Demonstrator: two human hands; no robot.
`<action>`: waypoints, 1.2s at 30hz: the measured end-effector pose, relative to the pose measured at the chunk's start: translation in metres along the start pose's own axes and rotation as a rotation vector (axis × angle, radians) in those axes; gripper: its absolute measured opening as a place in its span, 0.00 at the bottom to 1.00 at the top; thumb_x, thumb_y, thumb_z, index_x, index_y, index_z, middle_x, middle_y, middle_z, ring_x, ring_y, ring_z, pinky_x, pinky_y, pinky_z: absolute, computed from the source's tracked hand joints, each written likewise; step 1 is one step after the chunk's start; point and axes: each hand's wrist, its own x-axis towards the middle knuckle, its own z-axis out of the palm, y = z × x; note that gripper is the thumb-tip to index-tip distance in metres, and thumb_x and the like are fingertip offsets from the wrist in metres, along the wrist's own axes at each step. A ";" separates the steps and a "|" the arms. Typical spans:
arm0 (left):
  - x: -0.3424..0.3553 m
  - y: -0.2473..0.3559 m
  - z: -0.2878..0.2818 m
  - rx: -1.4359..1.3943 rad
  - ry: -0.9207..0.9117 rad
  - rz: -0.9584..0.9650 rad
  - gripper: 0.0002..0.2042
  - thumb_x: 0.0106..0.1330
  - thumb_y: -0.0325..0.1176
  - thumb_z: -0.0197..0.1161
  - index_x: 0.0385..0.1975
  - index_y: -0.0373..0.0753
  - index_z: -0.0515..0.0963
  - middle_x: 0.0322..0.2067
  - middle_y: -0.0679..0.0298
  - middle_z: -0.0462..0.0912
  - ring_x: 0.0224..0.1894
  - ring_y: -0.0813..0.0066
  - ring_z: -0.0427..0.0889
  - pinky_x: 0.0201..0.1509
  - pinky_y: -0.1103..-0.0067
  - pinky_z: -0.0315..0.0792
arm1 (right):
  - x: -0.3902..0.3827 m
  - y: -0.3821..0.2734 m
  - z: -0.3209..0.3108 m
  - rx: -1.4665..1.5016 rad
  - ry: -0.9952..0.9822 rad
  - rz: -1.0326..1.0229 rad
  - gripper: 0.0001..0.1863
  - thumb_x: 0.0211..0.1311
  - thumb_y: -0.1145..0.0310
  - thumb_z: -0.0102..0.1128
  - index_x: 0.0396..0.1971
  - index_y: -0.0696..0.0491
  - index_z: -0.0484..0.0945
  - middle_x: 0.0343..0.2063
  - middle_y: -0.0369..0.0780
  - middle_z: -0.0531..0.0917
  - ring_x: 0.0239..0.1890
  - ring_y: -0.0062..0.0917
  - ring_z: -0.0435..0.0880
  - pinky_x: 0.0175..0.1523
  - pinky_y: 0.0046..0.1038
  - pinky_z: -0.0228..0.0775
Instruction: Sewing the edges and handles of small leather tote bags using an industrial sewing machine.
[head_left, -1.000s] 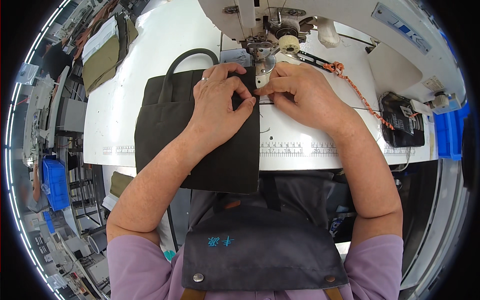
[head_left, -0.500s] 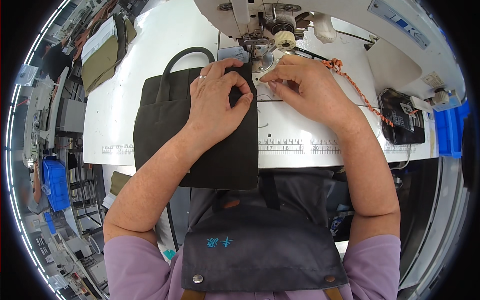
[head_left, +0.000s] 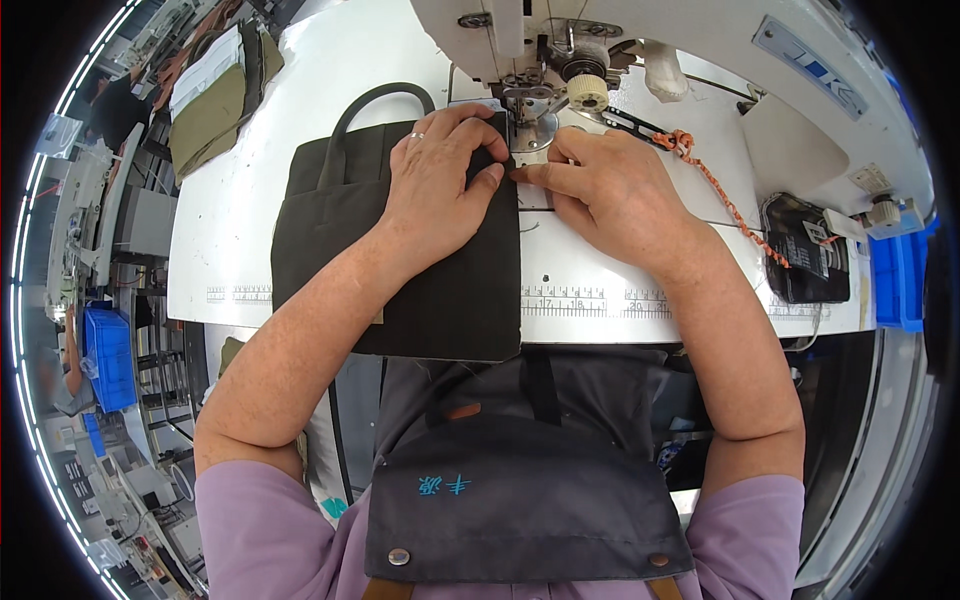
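A dark olive fabric bag (head_left: 440, 310) with a looped handle (head_left: 345, 135) lies flat, its right edge running toward the presser foot of a white sewing machine (head_left: 520, 95). My left hand (head_left: 440, 170) rests on the upper part of the bag, a ring on one finger. Its fingers are bent, with thumb and index finger closed near the right edge. From the other side my right hand (head_left: 610, 185) meets that same edge, its fingers bent inward and the tips at the cloth. Exactly what lies between the right fingertips is hard to see.
An orange braided cord (head_left: 720, 180) hangs from the machine toward a black packet (head_left: 805, 250) at the right. Folded cloth pieces (head_left: 210, 120) lie far left on the white table (head_left: 230, 230). A ruler strip (head_left: 600, 302) runs along its front edge. Blue bins (head_left: 108, 360) stand beyond.
The bag has slid a little forward toward the machine under my left hand. My right hand, formerly just off the edge, now touches it with its fingertips.
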 end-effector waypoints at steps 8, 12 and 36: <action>-0.028 0.003 -0.024 0.072 -0.068 0.206 0.15 0.69 0.36 0.65 0.54 0.41 0.82 0.68 0.58 0.72 0.73 0.53 0.67 0.75 0.51 0.58 | 0.002 -0.001 0.000 0.013 0.001 0.025 0.10 0.55 0.73 0.66 0.37 0.48 0.89 0.28 0.37 0.80 0.32 0.36 0.83 0.38 0.39 0.77; -0.037 0.008 -0.021 0.168 -0.103 0.186 0.20 0.70 0.42 0.66 0.59 0.42 0.79 0.67 0.58 0.73 0.73 0.55 0.68 0.74 0.45 0.57 | 0.003 -0.002 0.001 0.033 0.009 0.031 0.10 0.56 0.73 0.66 0.38 0.47 0.90 0.29 0.37 0.80 0.32 0.36 0.84 0.38 0.39 0.77; 0.011 -0.013 -0.010 0.132 -0.049 0.187 0.21 0.69 0.44 0.66 0.58 0.41 0.80 0.64 0.55 0.76 0.69 0.56 0.72 0.74 0.45 0.59 | 0.004 0.006 0.005 -0.038 -0.022 0.156 0.12 0.65 0.70 0.63 0.47 0.48 0.87 0.32 0.39 0.79 0.34 0.36 0.82 0.38 0.39 0.72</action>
